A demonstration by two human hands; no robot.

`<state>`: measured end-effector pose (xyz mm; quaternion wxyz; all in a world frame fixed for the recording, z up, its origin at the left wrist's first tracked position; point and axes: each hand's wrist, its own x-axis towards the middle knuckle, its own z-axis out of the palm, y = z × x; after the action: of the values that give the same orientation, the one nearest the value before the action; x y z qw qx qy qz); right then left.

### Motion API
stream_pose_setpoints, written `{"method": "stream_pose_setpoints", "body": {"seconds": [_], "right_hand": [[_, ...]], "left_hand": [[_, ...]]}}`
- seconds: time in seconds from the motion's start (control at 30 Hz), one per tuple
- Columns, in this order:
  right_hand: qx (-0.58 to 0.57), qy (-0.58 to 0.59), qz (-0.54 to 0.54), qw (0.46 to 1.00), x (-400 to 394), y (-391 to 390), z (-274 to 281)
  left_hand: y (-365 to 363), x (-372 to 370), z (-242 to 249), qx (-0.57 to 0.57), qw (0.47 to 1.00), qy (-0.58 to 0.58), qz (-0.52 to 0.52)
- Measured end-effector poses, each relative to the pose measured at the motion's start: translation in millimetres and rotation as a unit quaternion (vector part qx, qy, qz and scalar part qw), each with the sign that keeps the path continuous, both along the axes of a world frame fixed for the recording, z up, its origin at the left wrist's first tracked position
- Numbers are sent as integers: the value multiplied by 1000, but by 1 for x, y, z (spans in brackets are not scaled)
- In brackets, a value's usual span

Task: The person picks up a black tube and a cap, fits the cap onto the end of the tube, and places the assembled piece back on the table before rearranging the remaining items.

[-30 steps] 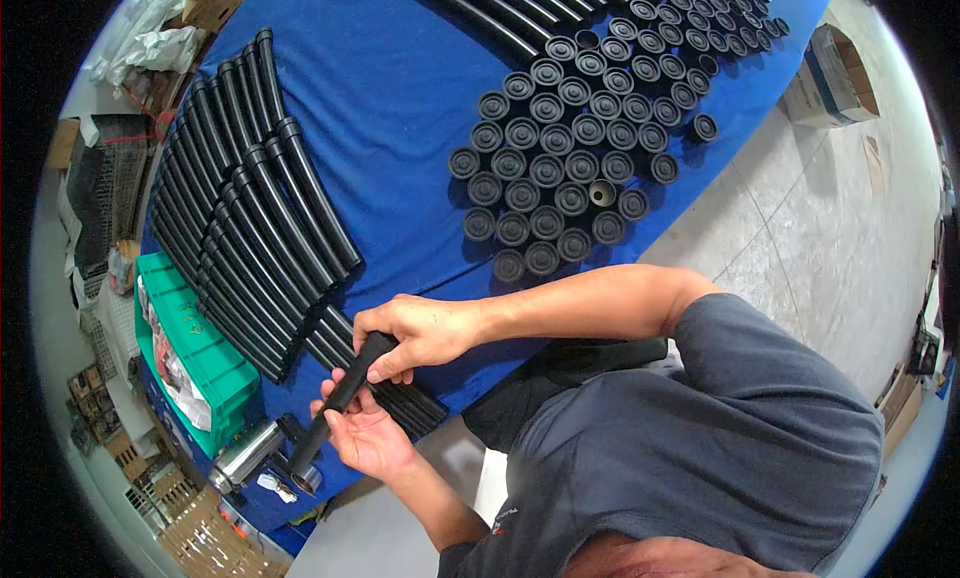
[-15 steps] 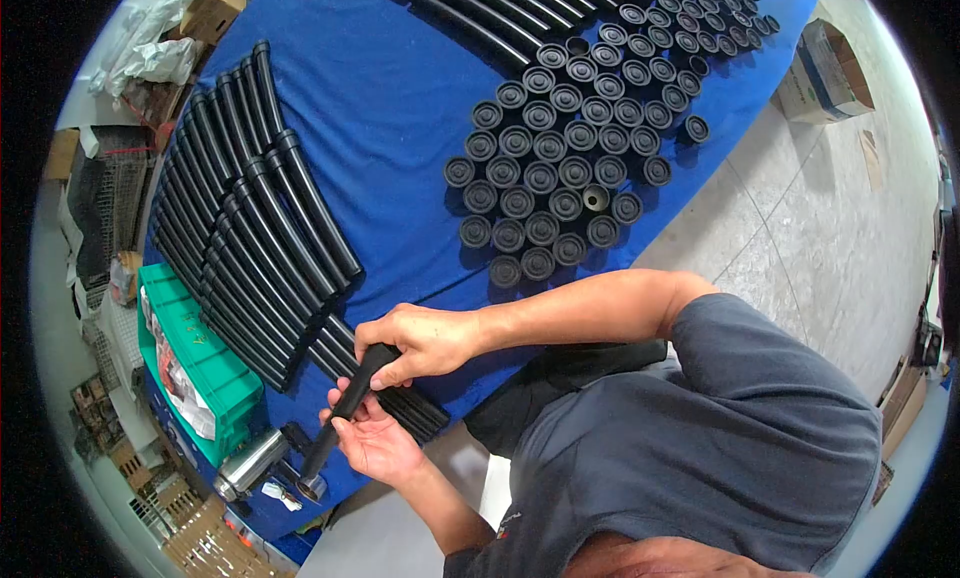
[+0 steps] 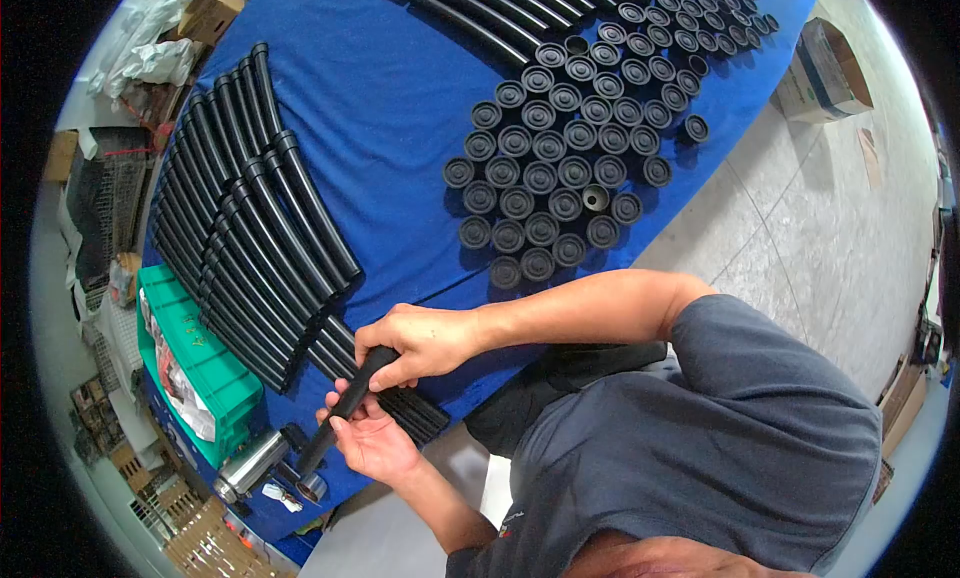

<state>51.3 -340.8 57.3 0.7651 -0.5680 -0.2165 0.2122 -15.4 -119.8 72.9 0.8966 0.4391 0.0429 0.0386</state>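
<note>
A black tube [image 3: 351,398], thicker at its upper end, slants between my hands over the near edge of the table. My right hand [image 3: 425,341] is wrapped round the upper end from above, thumb along the tube. Palm up, my left hand [image 3: 375,448] pinches the tube lower down between thumb and fingers. The tube's lower end points toward a small shiny metal piece [image 3: 313,488]. More black tubes [image 3: 330,350] lie beside and partly under my right hand. Further left, several rows of black tubes [image 3: 262,233] lie side by side.
Many black round caps [image 3: 545,177] spread across the blue cloth [image 3: 395,178]; one [image 3: 595,197] shows a lighter inside. A green crate [image 3: 228,390] and a metal cylinder [image 3: 252,466] stand at the left edge. A cardboard box [image 3: 825,78] sits on the floor.
My left hand and the tube's lower end have shifted very slightly left. Both hands keep their hold on the tube.
</note>
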Motion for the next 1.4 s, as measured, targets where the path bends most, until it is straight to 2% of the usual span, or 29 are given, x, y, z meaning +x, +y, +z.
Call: {"method": "stream_pose_setpoints", "body": {"seconds": [0.07,0.17,0.27,0.37,0.5,0.6,0.63,0.7,0.73,0.83,0.93,1.23,1.33,1.4], "right_hand": [[-14,-64,-36,997,1,4,-6],[-29,-70,-17,997,3,-1,-4],[-19,-183,-114,976,-1,7,-11],[-30,-260,-123,957,-2,6,-11],[-18,-167,-85,982,-1,5,-8],[-53,5,71,996,2,-5,8],[-49,-91,1,995,0,-2,2],[-39,-279,-136,950,-5,8,-8],[-43,-299,-147,942,-7,10,-13],[-21,-227,-111,967,-4,6,-10],[-70,-162,-45,983,0,1,-5],[-55,-188,-76,978,-3,4,-8],[-43,-215,-93,971,-4,6,-10],[-45,-273,-130,952,-4,8,-13]], "left_hand": [[-2,1,0,4,1000,-9,-3],[-5,1,1,10,1000,-5,4],[-12,3,9,-7,999,40,17],[5,4,4,-32,998,48,-18],[16,5,-1,-38,998,25,-50],[11,6,3,-42,998,27,-45],[7,7,6,-41,998,31,-43],[8,8,6,-39,998,44,-38],[15,8,1,-39,997,53,-34],[16,7,0,-44,997,57,-33],[9,5,3,-38,998,46,-26],[5,4,0,-27,999,28,-10],[1,6,5,-25,999,47,-9],[4,7,5,-28,998,54,-21]]}}
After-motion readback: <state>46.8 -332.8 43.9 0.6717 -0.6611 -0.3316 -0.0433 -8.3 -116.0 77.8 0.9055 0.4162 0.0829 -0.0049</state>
